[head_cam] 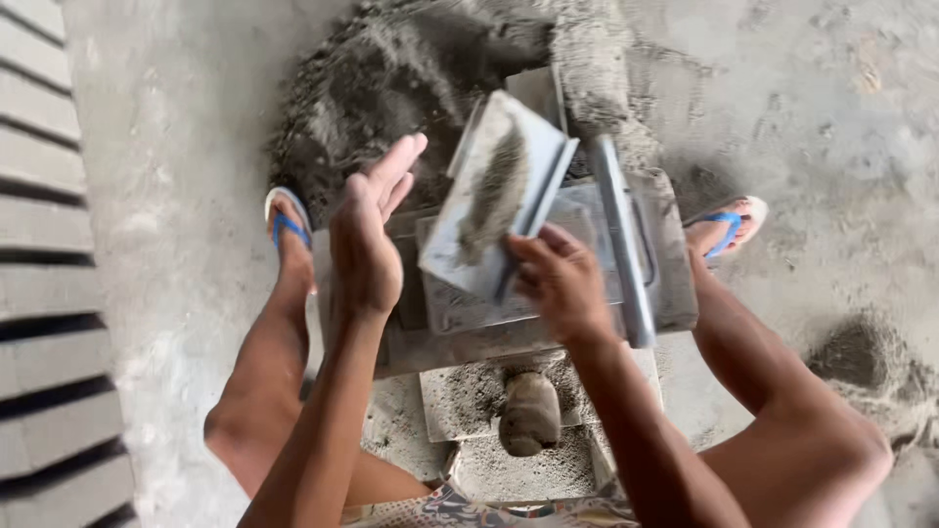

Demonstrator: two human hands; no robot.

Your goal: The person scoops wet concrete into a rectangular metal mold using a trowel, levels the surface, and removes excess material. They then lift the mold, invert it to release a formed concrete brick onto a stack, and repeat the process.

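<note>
Far left edge of the floor (pixel 176 196): a row of grey cast slabs (pixel 44 244) is lying side by side with dark gaps between them. Next over, a left foot in a blue-strapped flip-flop (pixel 286 220) is resting on the concrete beside the mix pile.

Left hand (pixel 367 235) is hanging open in the air, fingers apart and pointing up, palm facing the plate, holding nothing. It is sitting just beside the plate, not touching it.

Centre: a flat grey metal plate (pixel 494 196) is being held tilted, with a streak of dark sandy mix clinging to its face. Right hand (pixel 559 279) is gripping the plate's lower right edge, grip clamped on it. Below the plate, a grey metal mould (pixel 646 264) is sitting on the floor between the legs, its long bar handle (pixel 616 235) running along the right side. Nearer the person, a rounded stone-like lump (pixel 529 411) is lying on a dusty flat slab.

Behind the mould, a heap of dark cement mix (pixel 391 78) is piled up. Right: the other blue flip-flop (pixel 729 225), then a smaller mix heap (pixel 866 357) near the right edge of the floor.
</note>
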